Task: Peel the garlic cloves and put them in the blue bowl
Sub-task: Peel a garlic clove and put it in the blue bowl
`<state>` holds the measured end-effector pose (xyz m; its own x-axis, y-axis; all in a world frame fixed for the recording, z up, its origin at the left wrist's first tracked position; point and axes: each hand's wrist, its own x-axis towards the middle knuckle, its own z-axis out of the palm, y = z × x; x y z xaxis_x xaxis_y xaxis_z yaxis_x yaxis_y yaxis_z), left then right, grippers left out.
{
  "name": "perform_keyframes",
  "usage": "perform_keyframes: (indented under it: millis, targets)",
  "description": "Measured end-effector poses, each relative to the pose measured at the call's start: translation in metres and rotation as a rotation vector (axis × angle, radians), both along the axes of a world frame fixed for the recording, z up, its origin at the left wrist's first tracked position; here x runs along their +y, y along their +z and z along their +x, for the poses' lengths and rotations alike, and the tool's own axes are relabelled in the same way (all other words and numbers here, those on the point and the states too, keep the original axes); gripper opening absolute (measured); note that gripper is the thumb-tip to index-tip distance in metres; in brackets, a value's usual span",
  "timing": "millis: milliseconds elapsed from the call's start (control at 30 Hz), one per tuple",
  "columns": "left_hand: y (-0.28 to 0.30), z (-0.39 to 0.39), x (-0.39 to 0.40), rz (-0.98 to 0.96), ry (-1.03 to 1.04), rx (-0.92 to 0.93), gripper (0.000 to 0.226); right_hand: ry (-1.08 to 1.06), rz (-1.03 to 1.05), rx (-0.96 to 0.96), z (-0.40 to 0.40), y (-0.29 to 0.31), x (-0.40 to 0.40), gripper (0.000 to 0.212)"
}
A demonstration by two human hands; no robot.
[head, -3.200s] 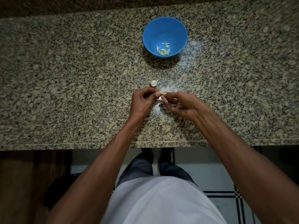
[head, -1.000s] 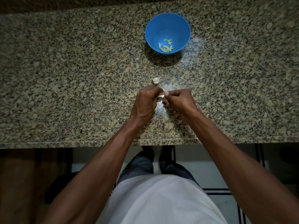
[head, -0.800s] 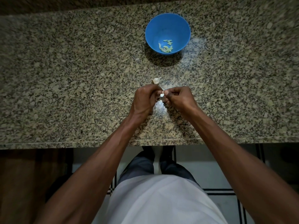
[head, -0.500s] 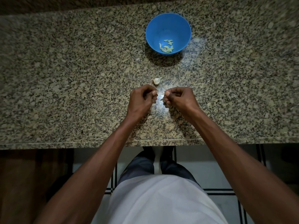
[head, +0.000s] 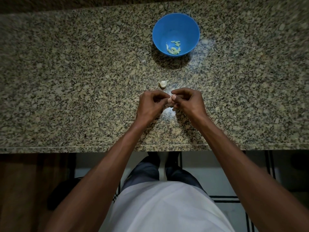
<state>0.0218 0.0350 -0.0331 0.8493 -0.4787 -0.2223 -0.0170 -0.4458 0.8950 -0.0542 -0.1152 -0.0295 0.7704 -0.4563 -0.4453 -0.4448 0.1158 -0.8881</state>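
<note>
A blue bowl (head: 175, 24) stands at the far middle of the granite counter, with several peeled garlic cloves (head: 174, 48) lying in its bottom. One unpeeled clove (head: 163, 84) lies on the counter between the bowl and my hands. My left hand (head: 151, 106) and my right hand (head: 188, 102) meet fingertip to fingertip just below it. Together they pinch a small garlic clove (head: 170, 98), which is mostly hidden by my thumbs and fingers.
The speckled granite counter (head: 66, 81) stretches wide to both sides, and its front edge (head: 66, 147) runs just below my wrists. A bright glare patch (head: 168, 113) lies on the counter under my hands. Tiled floor and my legs show below the edge.
My hands parted briefly about half a second ago and have come back together around the clove. The bowl and the loose clove have stayed put.
</note>
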Motion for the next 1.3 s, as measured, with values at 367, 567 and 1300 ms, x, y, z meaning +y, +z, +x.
perform_keyframes:
  millis: [367,567,1300]
  targets:
    - [-0.004,-0.001,-0.001,-0.041,0.037,0.203,0.021,-0.053,0.080,-0.041,-0.001,-0.005,0.004,0.013]
    - [-0.002,-0.003,-0.006,-0.039,0.100,0.269,0.012,-0.012,0.021,-0.081,0.000,-0.002,0.006,0.020]
    - [0.000,0.010,0.009,0.132,0.171,0.025,0.024,0.259,-0.627,0.061,0.029,0.003,-0.037,0.024]
